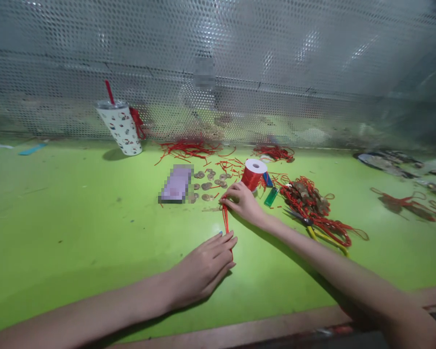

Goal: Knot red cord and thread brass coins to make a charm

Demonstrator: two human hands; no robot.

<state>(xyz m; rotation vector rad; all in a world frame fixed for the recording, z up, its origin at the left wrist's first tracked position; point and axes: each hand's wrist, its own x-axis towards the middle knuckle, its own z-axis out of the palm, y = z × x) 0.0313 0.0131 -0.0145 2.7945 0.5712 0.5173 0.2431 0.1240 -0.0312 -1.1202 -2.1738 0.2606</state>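
Note:
A loop of red cord (225, 220) stretches over the green table between my two hands. My right hand (244, 204) pinches its far end between thumb and fingertips. Nearer to me, my left hand (205, 265) lies low over the cord's other end, its fingers closed down on it; that end is mostly hidden beneath them. Several loose brass coins (206, 186) lie just beyond, to the left of my right hand. Right behind that hand stands a spool of red cord (251, 177) with a white top.
A pile of coins strung on red cord (307, 196) lies right, with yellow-and-red-handled scissors (323, 232) before it. A green lighter (271, 197), a blurred mauve rectangular object (178, 184), red cord pieces (192, 148) and a white tumbler (120, 127) sit farther back, before a perforated metal panel (240, 58).

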